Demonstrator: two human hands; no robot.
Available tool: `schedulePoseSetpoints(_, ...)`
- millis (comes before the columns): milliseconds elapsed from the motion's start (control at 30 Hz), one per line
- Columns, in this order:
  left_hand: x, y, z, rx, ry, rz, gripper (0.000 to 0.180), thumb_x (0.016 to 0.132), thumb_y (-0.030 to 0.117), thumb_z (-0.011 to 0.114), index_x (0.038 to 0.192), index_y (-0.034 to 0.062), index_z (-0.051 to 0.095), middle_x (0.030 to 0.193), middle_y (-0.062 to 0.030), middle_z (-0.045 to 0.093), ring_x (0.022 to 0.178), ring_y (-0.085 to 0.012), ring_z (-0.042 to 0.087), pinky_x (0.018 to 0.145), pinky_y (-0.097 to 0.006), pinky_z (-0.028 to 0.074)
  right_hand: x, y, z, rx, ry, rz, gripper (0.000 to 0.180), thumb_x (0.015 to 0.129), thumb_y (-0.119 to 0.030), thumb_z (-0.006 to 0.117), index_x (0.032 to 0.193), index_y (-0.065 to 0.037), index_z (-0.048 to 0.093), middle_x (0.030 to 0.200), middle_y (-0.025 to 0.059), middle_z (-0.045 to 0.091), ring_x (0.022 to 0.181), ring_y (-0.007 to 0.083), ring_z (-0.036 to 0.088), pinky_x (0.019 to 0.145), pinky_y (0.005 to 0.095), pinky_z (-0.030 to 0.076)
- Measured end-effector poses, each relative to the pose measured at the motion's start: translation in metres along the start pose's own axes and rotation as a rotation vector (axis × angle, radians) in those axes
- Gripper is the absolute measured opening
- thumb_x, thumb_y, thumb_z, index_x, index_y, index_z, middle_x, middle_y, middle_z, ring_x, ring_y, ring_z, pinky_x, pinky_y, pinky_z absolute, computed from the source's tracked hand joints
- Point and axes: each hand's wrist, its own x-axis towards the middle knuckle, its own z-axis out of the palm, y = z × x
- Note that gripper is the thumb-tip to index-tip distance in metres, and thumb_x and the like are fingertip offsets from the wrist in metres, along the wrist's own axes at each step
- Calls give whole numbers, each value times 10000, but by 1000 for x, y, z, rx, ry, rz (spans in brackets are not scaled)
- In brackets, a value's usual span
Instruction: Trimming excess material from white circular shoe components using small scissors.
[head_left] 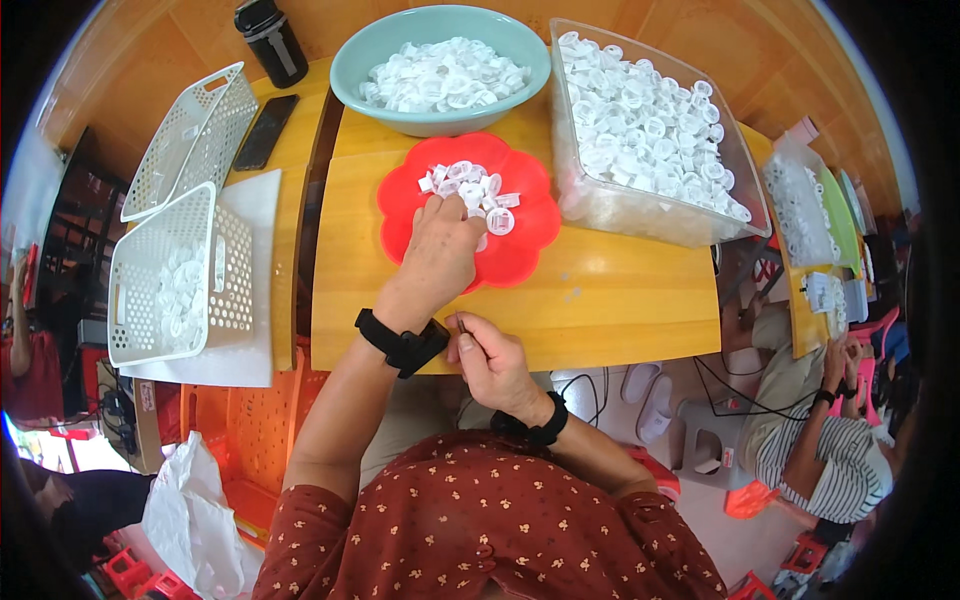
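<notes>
White caps (470,185) lie under left hand's (440,255) curled fingers; right hand (490,360), nearer, pinches a thin pin (462,327).

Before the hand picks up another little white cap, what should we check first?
1. Left hand is over the red flower-shaped plate: ok.
2. White caps are left on the plate: ok.
3. Right hand is ready with its thin dark tool: ok, pinched in its fingers.
4. Plate sits fully on the wooden table: ok.
5. Left fingers already grip a cap: cannot tell, they are hidden.
</notes>
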Motion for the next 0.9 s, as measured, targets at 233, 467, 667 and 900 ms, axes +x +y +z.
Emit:
schedulePoseSetpoints(233,-18,5,-26,-355,273,-122,109,691,-46,648,783,10,631,940,-99,589,814,-238,570,680,-304,455,-1,6,2,-45,5,-71,214,877,-16,446,1064,59,515,684,71,542,611,133,533,603,254,451)
schedulePoseSetpoints(467,-91,10,-42,-1068,370,-539,79,781,-84,599,841,-37,617,1003,-121,607,868,-146,582,753,-267,483,3,3,11,-130,94,-64,191,835,-45,574,1004,42,557,664,30,505,595,73,459,549,226,414)
schedulePoseSetpoints(667,-124,3,-45,-1414,376,-591,118,795,-66,598,911,-46,607,971,-128,625,864,-155,598,778,-271,487,25,-16,31,-118,17,-45,118,820,-28,575,925,23,560,636,45,493,568,79,452,511,247,399)
schedulePoseSetpoints(900,-132,-19,-59,-1401,157,-707,246,809,-34,595,1054,-55,581,923,-113,644,785,-140,606,688,-255,490,39,-22,43,-276,-98,-185,133,805,-14,555,930,31,557,686,149,550,548,224,524,526,302,428)
